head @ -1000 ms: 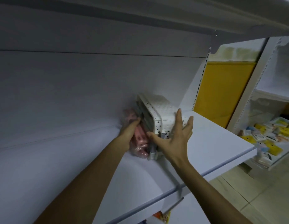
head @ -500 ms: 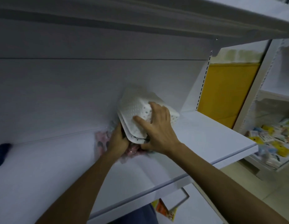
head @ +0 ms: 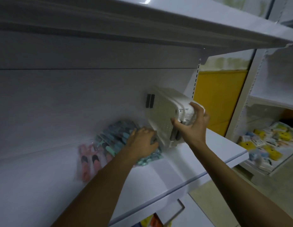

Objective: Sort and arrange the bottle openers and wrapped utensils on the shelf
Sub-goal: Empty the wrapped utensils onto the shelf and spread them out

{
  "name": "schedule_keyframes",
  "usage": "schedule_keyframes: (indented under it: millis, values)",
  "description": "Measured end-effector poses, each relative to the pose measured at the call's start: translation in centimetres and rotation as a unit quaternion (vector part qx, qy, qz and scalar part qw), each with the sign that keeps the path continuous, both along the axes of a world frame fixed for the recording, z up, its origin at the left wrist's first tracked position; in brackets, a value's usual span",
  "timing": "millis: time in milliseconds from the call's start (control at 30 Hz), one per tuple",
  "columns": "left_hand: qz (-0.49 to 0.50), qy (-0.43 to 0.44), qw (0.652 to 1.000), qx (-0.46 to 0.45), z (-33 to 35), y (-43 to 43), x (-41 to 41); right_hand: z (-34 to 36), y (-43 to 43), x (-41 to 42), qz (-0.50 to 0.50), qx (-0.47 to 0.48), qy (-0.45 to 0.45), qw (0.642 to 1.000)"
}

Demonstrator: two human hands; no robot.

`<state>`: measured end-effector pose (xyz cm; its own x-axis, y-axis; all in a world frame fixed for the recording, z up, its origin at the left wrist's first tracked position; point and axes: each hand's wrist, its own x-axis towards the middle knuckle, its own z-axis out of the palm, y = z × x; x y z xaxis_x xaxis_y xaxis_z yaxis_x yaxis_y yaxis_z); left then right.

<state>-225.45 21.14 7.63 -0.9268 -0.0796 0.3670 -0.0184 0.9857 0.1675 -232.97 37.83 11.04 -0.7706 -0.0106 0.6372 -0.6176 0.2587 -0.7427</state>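
Observation:
On the white shelf [head: 183, 163], against the back wall, lies a pile of wrapped teal utensils [head: 116, 136], with pink wrapped pieces [head: 88, 159] to its left. My left hand [head: 142, 143] lies on the right end of the teal pile, fingers curled over the packets. To the right, my right hand [head: 193, 123] grips the near end of a stack of white perforated baskets [head: 165, 115], tipped on its side and raised off the shelf. Dark handles poke out at the stack's far and near ends.
An upper shelf [head: 208, 22] hangs low overhead. A yellow panel [head: 219, 99] stands behind the shelf's right end. On a lower rack at the right lie yellow and blue packaged goods [head: 265, 145]. Tiled floor shows below.
My right hand has shifted from on top of the baskets to their near end and swung them right. Teal and pink packets now show under and left of my left hand.

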Motion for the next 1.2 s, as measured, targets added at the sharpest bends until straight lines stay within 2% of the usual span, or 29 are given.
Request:
schedule_keyframes:
  millis: [67,167,233,300,367,433,500,600,733,867,900,967,1033,1067,1133,1200]
  values:
    - [-0.013,-0.041,0.997,-0.07,-0.4,0.3,-0.6,-0.6,1.0,-1.8,-0.018,-0.077,-0.101,0.992]
    - [-0.025,-0.093,0.983,-0.155,-2.0,0.1,-0.9,-1.4,3.4,-5.0,-0.018,-0.238,-0.298,0.924]
    - [-0.026,-0.092,0.982,-0.161,-2.7,0.0,-1.2,-2.1,5.0,-6.5,-0.011,-0.288,-0.384,0.877]
    - [-0.03,-0.089,0.984,-0.149,-2.9,-0.1,-1.5,-2.7,5.8,-7.4,-0.016,-0.295,-0.423,0.857]
    - [-0.031,-0.096,0.984,-0.144,-3.1,-0.2,-1.9,-3.2,5.7,-7.7,-0.045,-0.294,-0.414,0.86]
    - [-0.03,-0.108,0.983,-0.144,-3.3,-0.4,-2.4,-3.9,4.8,-7.0,-0.074,-0.283,-0.367,0.883]
    - [-0.034,-0.128,0.981,-0.139,-3.2,-0.7,-3.0,-4.9,3.1,-5.6,-0.051,-0.249,-0.322,0.912]
    - [-0.041,-0.169,0.976,-0.134,-3.2,-0.8,-3.9,-6.2,1.3,-5.2,-0.018,-0.189,-0.304,0.934]
    - [-0.034,-0.185,0.973,-0.136,-3.4,-0.7,-4.5,-5.4,2.7,-8.0,-0.021,-0.193,-0.326,0.925]
    - [-0.035,-0.177,0.974,-0.139,-3.4,-0.8,-4.8,-4.5,4.9,-8.8,0.036,-0.191,-0.34,0.92]
    - [-0.036,-0.176,0.974,-0.142,-3.4,-0.8,-4.8,-4.5,4.9,-8.5,0.032,-0.18,-0.341,0.922]
    - [-0.041,-0.171,0.976,-0.131,-3.2,-0.5,-4.5,-4.8,4.3,-7.0,-0.05,-0.154,-0.32,0.934]
    - [-0.045,-0.14,0.985,-0.085,-2.6,-0.2,-3.7,-5.6,3.0,-4.2,-0.166,-0.129,-0.259,0.943]
    - [-0.047,-0.109,0.991,-0.056,-2.1,-0.1,-3.2,-6.1,2.2,-2.4,-0.181,-0.12,-0.215,0.952]
    - [-0.037,-0.036,0.999,-0.005,-0.8,-0.1,-1.8,-7.1,0.3,0.6,-0.104,-0.081,-0.155,0.979]
    - [-0.012,0.034,0.999,0.035,0.5,-0.9,0.2,-7.6,-1.6,2.2,-0.006,0.019,-0.139,0.99]
